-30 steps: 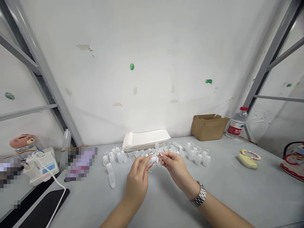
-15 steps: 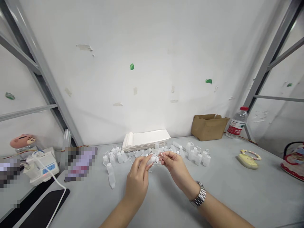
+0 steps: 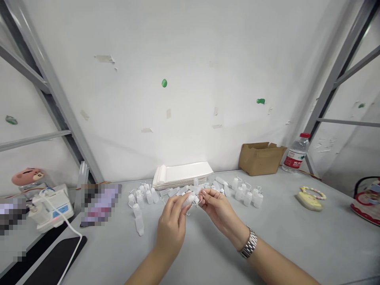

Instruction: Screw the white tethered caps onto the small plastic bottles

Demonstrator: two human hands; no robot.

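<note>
My left hand [image 3: 172,221] is closed around a small white plastic squeeze bottle [image 3: 187,200], tilted with its capped end to the right. From that end a thin looped strap [image 3: 200,199] reaches the fingertips of my right hand [image 3: 219,210], which pinch it; the tiny tip there is partly hidden. Loose small bottles [image 3: 173,192] lie behind my hands. Several capped bottles with looped straps [image 3: 149,196] stand to the left, and more capped bottles [image 3: 247,199] stand to the right. Nearer me on the left lies a bottle on its side [image 3: 139,225].
A stack of white flat packets [image 3: 185,173] rests against the wall. Behind on the right are a brown cardboard box [image 3: 261,160] and a water bottle [image 3: 295,156]. A bracelet and yellow case [image 3: 309,201] lie right; a phone [image 3: 102,204] and white cable [image 3: 71,225] lie left.
My right fingertips have shifted slightly at the bottle's capped end, and the looped strap shows more clearly. My left hand keeps its hold; the other bottles stay put.
</note>
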